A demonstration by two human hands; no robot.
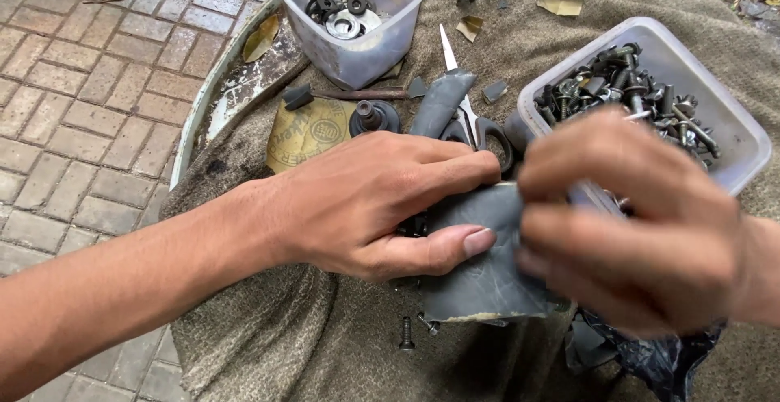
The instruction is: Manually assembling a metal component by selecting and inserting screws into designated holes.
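A brown coarse cloth (520, 44) covers the bench beside a brick-paved floor (73, 85). The left hand (374, 203) pinches a flat piece of grey rubber sheet (479, 280) between thumb and fingers; the right hand (642, 223), blurred, grips its other edge. Keeping the sheet taut and both grips close would likely steady it. Grey-handled scissors (475, 121) lie just behind, beside a clear plastic tub of bolts (731, 117).

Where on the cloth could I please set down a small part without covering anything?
Bare cloth lies at lower left, below the left hand, left of the loose bolt. It is crowded between the washer tub, scissors and bolt tub.
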